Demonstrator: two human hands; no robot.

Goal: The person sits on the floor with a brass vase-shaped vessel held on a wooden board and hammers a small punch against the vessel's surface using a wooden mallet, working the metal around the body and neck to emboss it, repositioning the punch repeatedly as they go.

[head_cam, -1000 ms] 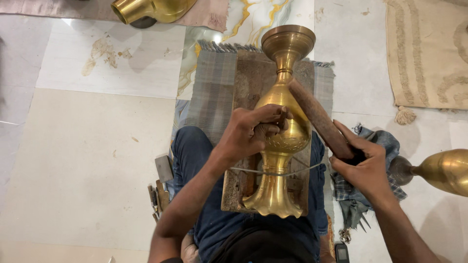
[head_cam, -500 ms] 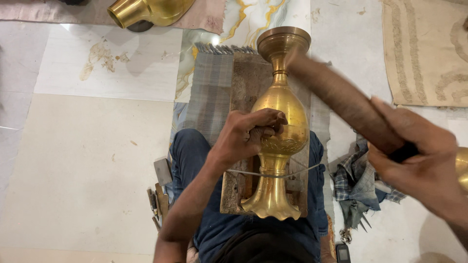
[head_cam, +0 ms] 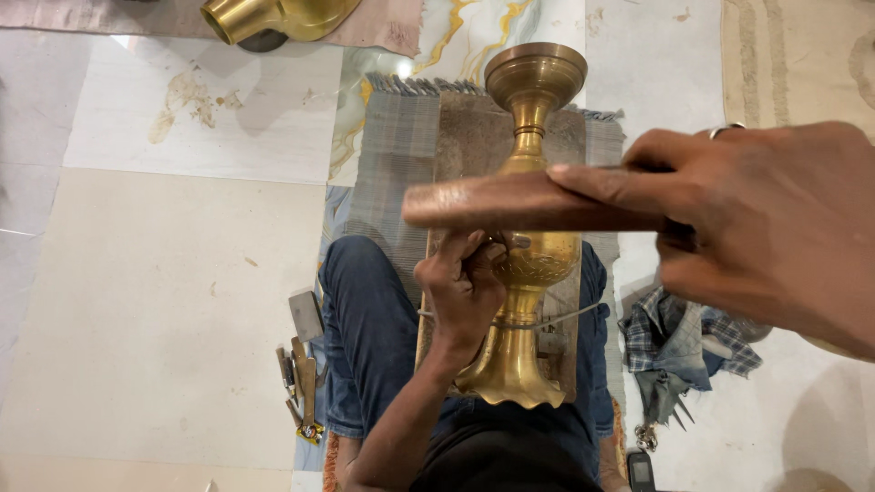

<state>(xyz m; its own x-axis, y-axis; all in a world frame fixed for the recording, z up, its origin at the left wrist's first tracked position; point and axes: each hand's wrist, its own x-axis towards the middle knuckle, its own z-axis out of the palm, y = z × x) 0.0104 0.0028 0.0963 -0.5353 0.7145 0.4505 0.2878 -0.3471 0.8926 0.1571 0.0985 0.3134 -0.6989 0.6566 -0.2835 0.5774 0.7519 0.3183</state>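
A tall brass vase (head_cam: 529, 273) lies lengthwise on a wooden board (head_cam: 469, 137) across my lap, tied down by a thin wire. My left hand (head_cam: 463, 290) presses a small metal tool against the vase's engraved belly. Raised close to the camera, my right hand (head_cam: 756, 228) grips a brown wooden mallet stick (head_cam: 519, 202) that stretches leftward above the vase's neck. A ring shows on one finger of that hand.
A striped grey mat (head_cam: 392, 155) lies under the board. Several small metal tools (head_cam: 301, 369) lie on the floor at my left thigh. A checked cloth (head_cam: 684, 342) is bunched at the right. Another brass piece (head_cam: 273, 16) rests at the top left.
My right hand has lifted the wooden stick up and toward the camera, swinging it level over the vase. The left hand stays pressed on the vase's belly.
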